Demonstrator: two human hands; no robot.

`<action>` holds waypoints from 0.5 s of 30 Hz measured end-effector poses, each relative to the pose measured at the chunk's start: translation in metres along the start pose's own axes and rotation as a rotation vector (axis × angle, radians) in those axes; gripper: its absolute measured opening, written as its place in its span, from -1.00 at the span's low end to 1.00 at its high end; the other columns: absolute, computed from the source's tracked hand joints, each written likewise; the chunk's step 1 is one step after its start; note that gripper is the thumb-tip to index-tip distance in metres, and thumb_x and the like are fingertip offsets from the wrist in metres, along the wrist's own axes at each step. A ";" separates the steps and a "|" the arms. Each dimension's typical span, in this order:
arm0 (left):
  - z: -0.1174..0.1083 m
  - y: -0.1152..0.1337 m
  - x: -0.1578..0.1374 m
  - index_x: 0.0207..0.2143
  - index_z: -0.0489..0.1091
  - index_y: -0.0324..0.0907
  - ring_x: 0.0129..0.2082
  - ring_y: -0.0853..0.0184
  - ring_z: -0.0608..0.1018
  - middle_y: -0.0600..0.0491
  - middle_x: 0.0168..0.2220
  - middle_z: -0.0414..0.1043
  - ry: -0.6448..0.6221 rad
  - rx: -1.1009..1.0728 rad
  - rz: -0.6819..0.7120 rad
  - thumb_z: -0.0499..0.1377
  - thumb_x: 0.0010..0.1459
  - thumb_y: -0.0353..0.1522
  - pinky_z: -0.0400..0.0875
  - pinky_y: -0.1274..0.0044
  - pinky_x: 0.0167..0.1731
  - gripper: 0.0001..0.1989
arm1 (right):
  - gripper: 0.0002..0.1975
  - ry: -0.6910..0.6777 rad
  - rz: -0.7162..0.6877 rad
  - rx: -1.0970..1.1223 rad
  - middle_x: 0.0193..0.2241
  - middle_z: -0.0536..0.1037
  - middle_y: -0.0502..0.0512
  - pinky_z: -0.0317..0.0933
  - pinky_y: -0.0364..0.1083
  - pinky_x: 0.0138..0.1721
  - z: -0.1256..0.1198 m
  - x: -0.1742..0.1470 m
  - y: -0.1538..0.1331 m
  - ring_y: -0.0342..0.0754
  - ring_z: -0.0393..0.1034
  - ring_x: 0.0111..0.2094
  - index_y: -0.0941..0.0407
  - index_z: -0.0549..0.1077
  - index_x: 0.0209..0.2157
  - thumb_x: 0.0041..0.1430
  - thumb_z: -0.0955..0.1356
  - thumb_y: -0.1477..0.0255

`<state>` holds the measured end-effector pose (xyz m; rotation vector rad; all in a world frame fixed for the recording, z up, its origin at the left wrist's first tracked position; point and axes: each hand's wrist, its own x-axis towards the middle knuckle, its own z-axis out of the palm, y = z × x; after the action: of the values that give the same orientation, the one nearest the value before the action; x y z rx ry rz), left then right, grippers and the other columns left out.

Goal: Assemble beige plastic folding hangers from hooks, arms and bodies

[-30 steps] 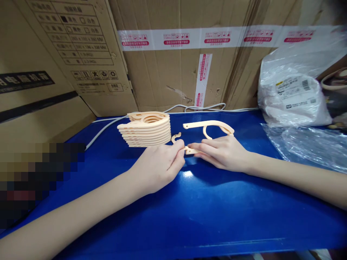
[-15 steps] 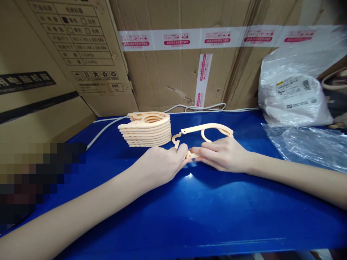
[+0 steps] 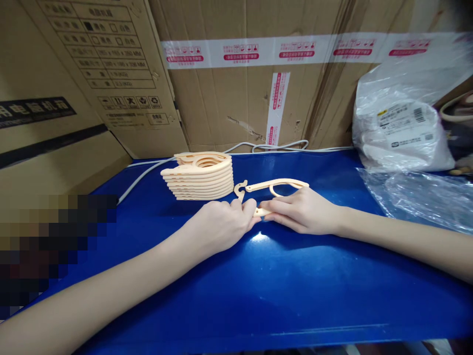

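Note:
Both hands meet over the blue table on a cream plastic folding hanger. My left hand (image 3: 228, 221) is closed at the lower end of its curved hook piece (image 3: 240, 189). My right hand (image 3: 303, 212) pinches one hanger arm (image 3: 263, 212), its holed end showing between the two hands. A second curved arm (image 3: 279, 183) with an inner loop stretches behind my right fingers; its holed left end lies close to the hook piece. Fingers hide where the parts meet. A neat stack of folded cream hangers (image 3: 199, 180) stands just behind my left hand.
Cardboard boxes (image 3: 221, 103) wall off the back and left of the blue table (image 3: 281, 296). A white cable (image 3: 142, 181) runs along the back edge. At the right are a labelled white plastic bag (image 3: 401, 133) and a clear plastic sheet (image 3: 424, 197).
The hanger's rear arm has tilted lower and its right end has dropped behind my right hand. The right hand has shifted slightly; the left keeps its grip. The stack is unchanged.

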<state>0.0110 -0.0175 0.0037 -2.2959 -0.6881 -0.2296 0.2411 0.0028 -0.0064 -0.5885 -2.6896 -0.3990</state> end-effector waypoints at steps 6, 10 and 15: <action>0.005 0.000 -0.002 -0.30 0.39 -0.30 -0.68 0.30 0.44 0.03 -0.60 0.37 0.051 0.004 -0.005 -0.03 0.35 -0.29 -0.03 0.50 -0.73 -0.70 | -0.59 -0.032 0.023 0.029 -0.33 0.63 0.10 0.04 -0.16 -0.51 0.001 0.000 0.001 -0.17 0.44 -0.49 0.19 0.46 -0.04 0.45 0.09 0.30; 0.005 -0.002 -0.002 -0.36 0.33 -0.21 -0.62 0.27 0.49 0.01 -0.53 0.43 0.038 -0.037 0.011 -0.05 0.32 -0.31 0.08 0.48 -0.68 -0.74 | -0.58 -0.025 0.026 0.036 -0.42 0.62 0.07 0.03 -0.16 -0.53 0.001 0.001 0.000 -0.18 0.41 -0.54 0.19 0.47 -0.08 0.45 0.09 0.29; 0.004 -0.006 -0.001 -0.38 0.31 -0.21 -0.60 0.28 0.51 0.03 -0.53 0.43 0.056 -0.116 0.019 -0.04 0.31 -0.33 0.06 0.48 -0.66 -0.77 | -0.59 -0.023 0.015 0.006 -0.42 0.61 0.06 0.01 -0.15 -0.54 0.001 0.000 0.000 -0.19 0.40 -0.55 0.20 0.47 -0.09 0.45 0.10 0.30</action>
<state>0.0064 -0.0113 0.0037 -2.3952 -0.6391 -0.3314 0.2410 0.0037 -0.0074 -0.6149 -2.7052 -0.3822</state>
